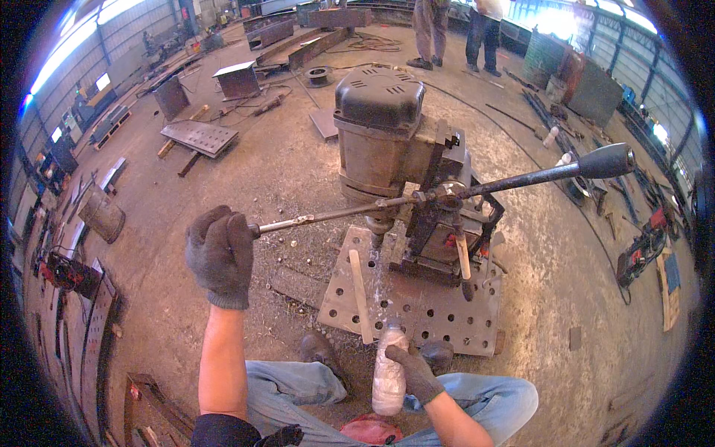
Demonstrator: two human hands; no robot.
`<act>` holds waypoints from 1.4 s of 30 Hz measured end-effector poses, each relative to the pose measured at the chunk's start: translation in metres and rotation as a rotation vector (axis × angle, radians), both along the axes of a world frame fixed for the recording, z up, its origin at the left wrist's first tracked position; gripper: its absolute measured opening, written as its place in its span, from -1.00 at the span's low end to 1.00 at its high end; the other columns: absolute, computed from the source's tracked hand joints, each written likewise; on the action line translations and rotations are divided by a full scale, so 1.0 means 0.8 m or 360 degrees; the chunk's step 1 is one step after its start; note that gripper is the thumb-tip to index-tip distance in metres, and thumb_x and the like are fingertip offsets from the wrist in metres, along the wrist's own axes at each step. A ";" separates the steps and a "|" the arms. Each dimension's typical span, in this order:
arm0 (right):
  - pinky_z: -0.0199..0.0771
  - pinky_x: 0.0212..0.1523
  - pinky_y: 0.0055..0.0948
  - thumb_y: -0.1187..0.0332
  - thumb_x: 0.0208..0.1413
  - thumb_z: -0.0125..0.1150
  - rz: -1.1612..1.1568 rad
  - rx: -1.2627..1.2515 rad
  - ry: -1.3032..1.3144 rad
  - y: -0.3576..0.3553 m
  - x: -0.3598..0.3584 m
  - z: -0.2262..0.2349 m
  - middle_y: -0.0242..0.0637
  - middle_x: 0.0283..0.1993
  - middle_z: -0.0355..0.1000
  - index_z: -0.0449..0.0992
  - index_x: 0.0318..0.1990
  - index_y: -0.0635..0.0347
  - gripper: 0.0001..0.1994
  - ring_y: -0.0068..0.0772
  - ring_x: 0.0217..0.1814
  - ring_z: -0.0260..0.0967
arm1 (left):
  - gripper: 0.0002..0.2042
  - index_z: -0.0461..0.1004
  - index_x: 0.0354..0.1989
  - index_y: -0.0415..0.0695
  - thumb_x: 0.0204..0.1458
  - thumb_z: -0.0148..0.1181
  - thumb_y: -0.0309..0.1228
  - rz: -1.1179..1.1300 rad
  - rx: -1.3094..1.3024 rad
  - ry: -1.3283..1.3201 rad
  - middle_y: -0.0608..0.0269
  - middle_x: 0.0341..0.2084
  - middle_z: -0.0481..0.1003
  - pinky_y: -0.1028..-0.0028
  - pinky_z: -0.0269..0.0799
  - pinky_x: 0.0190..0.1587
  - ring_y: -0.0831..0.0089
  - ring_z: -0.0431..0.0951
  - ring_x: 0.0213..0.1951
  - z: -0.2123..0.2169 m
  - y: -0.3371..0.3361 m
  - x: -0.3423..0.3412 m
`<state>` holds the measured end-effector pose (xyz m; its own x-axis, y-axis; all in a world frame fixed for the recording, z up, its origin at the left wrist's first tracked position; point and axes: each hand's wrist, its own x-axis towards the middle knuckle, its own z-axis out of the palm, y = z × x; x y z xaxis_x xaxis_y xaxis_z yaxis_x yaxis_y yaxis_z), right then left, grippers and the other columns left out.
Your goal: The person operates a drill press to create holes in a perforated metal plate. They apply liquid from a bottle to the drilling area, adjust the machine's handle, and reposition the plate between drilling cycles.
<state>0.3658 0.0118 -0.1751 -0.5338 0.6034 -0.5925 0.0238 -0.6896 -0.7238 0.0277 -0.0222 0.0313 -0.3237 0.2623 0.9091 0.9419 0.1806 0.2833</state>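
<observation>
Head view: L hand [221, 255] fisted on drill [406, 160] lever [328, 216], R hand [415, 372] squeezing bottle [389, 370] onto plate [417, 298]. Risk: glove near bit could snag.

Daylight fills the workshop, bright and even. It pours in from windows [82, 30] along the far left wall and from openings at the far right, both blown out to white glare. Shadows are soft and short; the drill press [395, 149] casts a faint one on the concrete floor [283, 164] beneath it. The fisheye lens bends straight lines strongly toward the rim, and black corners frame the round picture. The centre is sharp; the edges look smeared and slightly colour-fringed.
</observation>
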 end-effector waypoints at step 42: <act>0.48 -0.35 -0.44 0.11 0.08 0.22 0.0082 -0.0327 -0.0119 0.009 -0.003 0.029 -0.33 -0.30 0.44 0.40 -0.04 0.20 -0.59 -0.50 -0.36 0.42 | -0.80 0.61 -0.42 -0.25 0.10 0.20 -0.36 0.0028 0.0001 0.0032 0.13 -0.57 0.56 0.45 0.42 -0.42 0.48 0.53 -0.50 0.012 0.005 0.000</act>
<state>0.3631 0.0187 -0.1519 -0.5106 0.4390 -0.7393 0.1113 -0.8188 -0.5631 0.0274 -0.0181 0.0405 -0.3100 0.2564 0.9155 0.9441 0.1969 0.2645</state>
